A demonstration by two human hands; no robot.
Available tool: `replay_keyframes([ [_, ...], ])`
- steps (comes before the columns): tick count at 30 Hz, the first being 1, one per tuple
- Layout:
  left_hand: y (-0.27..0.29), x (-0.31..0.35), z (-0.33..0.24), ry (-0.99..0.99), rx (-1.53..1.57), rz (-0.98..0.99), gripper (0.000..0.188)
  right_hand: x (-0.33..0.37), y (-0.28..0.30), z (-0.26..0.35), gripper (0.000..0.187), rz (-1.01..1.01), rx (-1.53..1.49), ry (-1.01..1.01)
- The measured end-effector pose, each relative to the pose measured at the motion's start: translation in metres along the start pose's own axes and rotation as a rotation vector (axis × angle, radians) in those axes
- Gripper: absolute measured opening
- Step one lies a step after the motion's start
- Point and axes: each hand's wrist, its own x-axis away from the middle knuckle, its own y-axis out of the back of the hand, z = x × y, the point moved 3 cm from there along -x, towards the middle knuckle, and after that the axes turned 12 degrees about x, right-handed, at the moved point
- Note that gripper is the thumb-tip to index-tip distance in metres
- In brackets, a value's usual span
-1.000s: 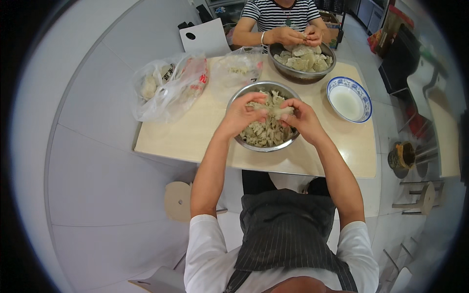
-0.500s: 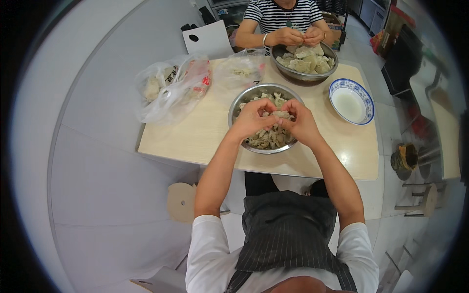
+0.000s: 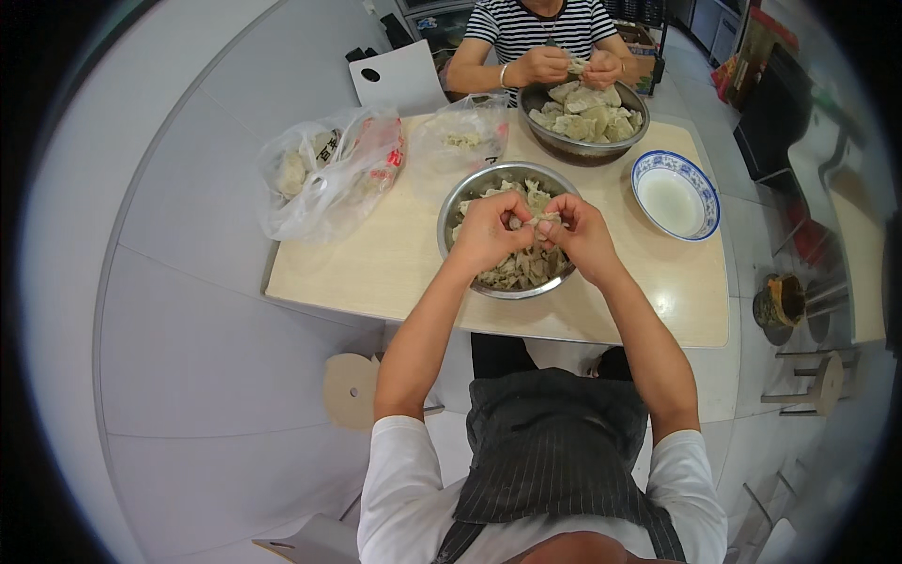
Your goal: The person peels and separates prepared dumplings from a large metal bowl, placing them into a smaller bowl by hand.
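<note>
Over a round steel bowl (image 3: 449,252) my two hands hold a small, pale, soft piece of food (image 3: 539,220) between them. My left hand (image 3: 495,233) pinches its left end, and my right hand (image 3: 579,235) has thumb and fingers closed on the other end. The bowl below is filled with torn, pale greenish-beige pieces (image 3: 517,271); their kind cannot be made out for sure, though they look somewhat like mushroom. Part of the held piece is hidden behind my fingers.
Across the table (image 3: 376,273) a person in a striped top (image 3: 536,38) handles a similar piece over a larger steel bowl (image 3: 601,148) of bigger pale chunks. A blue-rimmed bowl (image 3: 700,174) of cloudy liquid stands right. Plastic bags (image 3: 329,202) lie left; a stool (image 3: 349,390) stands below.
My hands have shifted their grip, and the piece between them now shows smaller. The other person's hands have moved slightly apart, with a strip of food visible between them.
</note>
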Motion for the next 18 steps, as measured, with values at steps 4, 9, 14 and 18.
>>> replay_keyframes([
  [4,0.041,0.001,0.02,-0.193,-0.355,-0.291,0.011,0.007,0.002,-0.01,0.014,0.078,-0.139,-0.08],
  [9,0.025,0.007,0.017,0.025,0.08,-0.061,0.014,0.001,-0.007,0.01,0.019,-0.027,0.06,0.016],
  [14,0.011,0.009,-0.014,-0.114,-0.297,-0.071,0.009,-0.004,-0.01,0.005,0.017,0.079,0.274,0.028],
  [18,0.038,0.007,0.011,-0.114,-0.257,-0.176,0.01,0.002,-0.007,0.008,0.017,0.075,0.115,-0.048],
])
